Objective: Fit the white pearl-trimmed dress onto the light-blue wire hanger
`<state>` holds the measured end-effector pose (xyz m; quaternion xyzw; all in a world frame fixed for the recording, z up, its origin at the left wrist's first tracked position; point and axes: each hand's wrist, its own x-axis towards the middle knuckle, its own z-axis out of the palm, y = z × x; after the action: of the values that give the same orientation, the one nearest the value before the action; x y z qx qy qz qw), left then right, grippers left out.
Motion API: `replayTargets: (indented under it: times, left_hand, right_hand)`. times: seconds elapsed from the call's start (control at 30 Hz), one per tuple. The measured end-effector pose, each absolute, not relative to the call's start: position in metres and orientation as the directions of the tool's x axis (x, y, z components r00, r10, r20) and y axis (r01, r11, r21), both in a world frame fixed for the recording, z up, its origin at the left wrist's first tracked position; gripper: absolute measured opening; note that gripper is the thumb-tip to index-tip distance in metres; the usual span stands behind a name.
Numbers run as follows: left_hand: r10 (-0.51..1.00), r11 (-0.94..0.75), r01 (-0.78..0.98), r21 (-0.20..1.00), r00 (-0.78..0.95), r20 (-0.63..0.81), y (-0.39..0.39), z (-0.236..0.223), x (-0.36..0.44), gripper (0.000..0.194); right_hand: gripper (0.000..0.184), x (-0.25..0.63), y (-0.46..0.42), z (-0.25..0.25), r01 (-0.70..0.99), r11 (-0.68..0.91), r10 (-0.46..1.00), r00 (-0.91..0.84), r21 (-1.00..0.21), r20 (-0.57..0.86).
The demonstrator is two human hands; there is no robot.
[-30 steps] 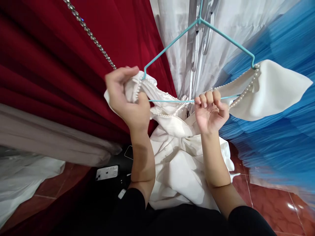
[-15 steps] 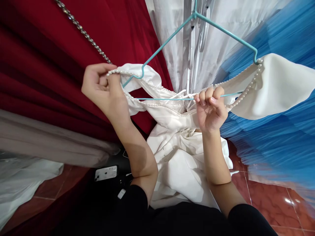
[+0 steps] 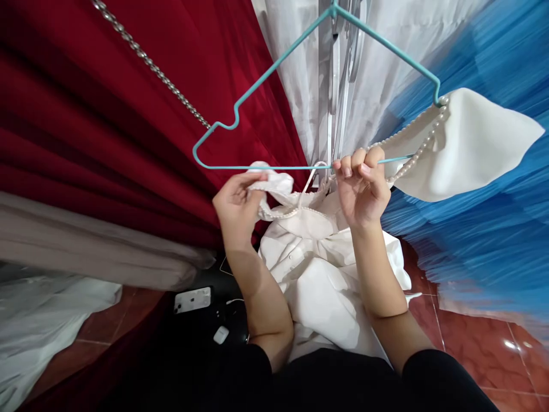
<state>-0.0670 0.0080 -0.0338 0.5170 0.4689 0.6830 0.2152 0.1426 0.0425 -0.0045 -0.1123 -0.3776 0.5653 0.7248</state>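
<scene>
- The white dress [image 3: 321, 286] is in the middle of the frame, and its lower part falls in soft folds down to the bottom centre.
- Its cloth looks smooth and a little thick; rows of pearl-like beads [image 3: 431, 137] follow the edges of the upper part, and small round buttons [image 3: 290, 257] are seen below.
- On the right of the frame, one shoulder part of the dress hangs on the end of the turquoise hanger [image 3: 283, 58] and spreads like a wide white flap.
- The other end of the hanger stands out of the dress, in front of the red cloth [image 3: 184, 40].
- The left hand [image 3: 238, 209], left of centre, is pinching the other shoulder part between thumb and fingers, just below the hanger's bar.
- The right hand [image 3: 362, 186] is closed around this bar, near the centre, and it hides a piece of the bar and of the neckline.
- Both forearms cover some part of the skirt.
- A sparkling chain [image 3: 158, 72] crosses the red cloth at upper left; blue tulle [image 3: 484, 229] fills the right side.
- White fabric [image 3: 295, 74] and metal bars [image 3: 335, 74] are behind, at top centre.
- A phone [image 3: 193, 300] and a small white case [image 3: 221, 335] lie on a dark surface at lower left.
</scene>
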Motion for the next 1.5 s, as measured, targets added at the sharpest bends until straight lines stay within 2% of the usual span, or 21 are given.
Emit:
replayTargets:
  times: [0.1, 0.17, 0.23, 0.3, 0.37, 0.43, 0.47, 0.53, 0.57, 0.6, 0.67, 0.77, 0.9, 0.97, 1.07, 1.17, 1.23, 1.3, 1.37, 1.43, 1.5]
  left_hand:
    - [0.818, -0.541, 0.022, 0.841, -0.215, 0.533, 0.014, -0.021, -0.029, 0.046]
    - [0.785, -0.604, -0.101, 0.79, -0.246, 0.569, 0.018, -0.011, -0.004, 0.039]
    - [0.743, -0.652, -0.172, 0.739, -0.341, 0.576, 0.021, -0.003, 0.015, 0.019]
    - [0.697, -0.686, -0.184, 0.704, -0.445, 0.563, 0.022, 0.003, 0.026, 0.004]
    - [0.66, -0.707, -0.177, 0.685, -0.513, 0.549, 0.022, 0.007, 0.028, 0.015]
    - [0.652, -0.714, -0.196, 0.672, -0.535, 0.537, 0.023, 0.009, 0.026, 0.02]
    - [0.658, -0.713, -0.216, 0.667, -0.533, 0.532, 0.024, 0.01, 0.024, 0.021]
    - [0.673, -0.711, -0.261, 0.653, -0.524, 0.523, 0.025, 0.011, 0.021, 0.02]
    - [0.679, -0.709, -0.277, 0.648, -0.518, 0.52, 0.025, 0.011, 0.019, 0.019]
    - [0.679, -0.71, -0.286, 0.644, -0.52, 0.518, 0.025, 0.011, 0.018, 0.017]
    - [0.677, -0.712, -0.285, 0.642, -0.523, 0.518, 0.025, 0.012, 0.017, 0.016]
    - [0.674, -0.706, -0.259, 0.659, -0.53, 0.514, 0.026, 0.013, 0.013, 0.016]
    - [0.691, -0.692, -0.252, 0.677, -0.5, 0.521, 0.03, 0.013, 0.005, 0.014]
    - [0.705, -0.682, -0.256, 0.685, -0.479, 0.524, 0.032, 0.011, 0.002, 0.013]
    - [0.718, -0.671, -0.266, 0.692, -0.465, 0.517, 0.035, 0.004, 0.004, 0.008]
    - [0.732, -0.654, -0.276, 0.704, -0.465, 0.498, 0.038, -0.003, 0.011, 0.004]
    - [0.743, -0.637, -0.286, 0.716, -0.473, 0.473, 0.04, -0.006, 0.016, 0.004]
    - [0.752, -0.622, -0.295, 0.725, -0.482, 0.449, 0.042, -0.007, 0.019, 0.004]
    - [0.764, -0.602, -0.289, 0.744, -0.481, 0.43, 0.043, -0.007, 0.02, 0.006]
    - [0.773, -0.58, -0.268, 0.769, -0.478, 0.417, 0.043, -0.006, 0.019, 0.009]
    - [0.787, -0.56, -0.256, 0.788, -0.462, 0.409, 0.043, -0.006, 0.016, 0.014]
  right_hand:
    - [0.037, 0.141, 0.043, -0.006, -0.703, 0.351, 0.905, 0.086, -0.619, 0.416]
    - [0.03, 0.144, 0.043, -0.007, -0.663, 0.366, 0.91, 0.107, -0.653, 0.401]
    - [0.026, 0.15, 0.04, -0.009, -0.576, 0.355, 0.925, 0.104, -0.736, 0.365]
    - [0.028, 0.159, 0.033, -0.009, -0.397, 0.345, 0.937, 0.101, -0.85, 0.333]
    - [0.021, 0.17, 0.024, -0.006, -0.144, 0.429, 0.887, 0.256, -0.892, 0.385]
    - [0.016, 0.183, 0.016, 0.002, 0.144, 0.554, 0.677, 0.495, -0.82, 0.545]
    - [0.014, 0.189, 0.016, 0.007, 0.292, 0.582, 0.55, 0.546, -0.759, 0.632]
    - [0.03, 0.2, 0.023, 0.018, 0.512, 0.576, 0.431, 0.472, -0.637, 0.769]
    - [0.045, 0.205, 0.031, 0.022, 0.582, 0.566, 0.454, 0.372, -0.584, 0.81]
    - [0.045, 0.21, 0.041, 0.026, 0.603, 0.571, 0.474, 0.312, -0.557, 0.823]
    - [0.033, 0.219, 0.063, 0.034, 0.596, 0.584, 0.508, 0.263, -0.552, 0.82]
    - [0.034, 0.236, 0.09, 0.049, 0.542, 0.627, 0.487, 0.287, -0.559, 0.825]
    - [0.036, 0.271, 0.092, 0.056, 0.463, 0.705, 0.338, 0.446, -0.536, 0.829]
    - [0.033, 0.286, 0.083, 0.044, 0.441, 0.691, 0.313, 0.532, -0.573, 0.786]
    - [0.02, 0.288, 0.064, 0.008, 0.309, 0.678, 0.376, 0.634, -0.667, 0.676]
    - [0.011, 0.265, 0.047, -0.024, 0.065, 0.637, 0.576, 0.622, -0.768, 0.53]
    - [0.036, 0.242, 0.04, -0.034, -0.095, 0.59, 0.747, 0.44, -0.802, 0.498]
    - [0.056, 0.218, 0.036, -0.033, -0.207, 0.529, 0.842, 0.246, -0.823, 0.48]
    - [0.052, 0.195, 0.036, -0.029, -0.294, 0.513, 0.858, 0.181, -0.807, 0.48]
    - [0.034, 0.177, 0.038, -0.026, -0.348, 0.549, 0.836, 0.245, -0.76, 0.492]
    - [0.029, 0.165, 0.042, -0.025, -0.343, 0.584, 0.809, 0.327, -0.736, 0.489]
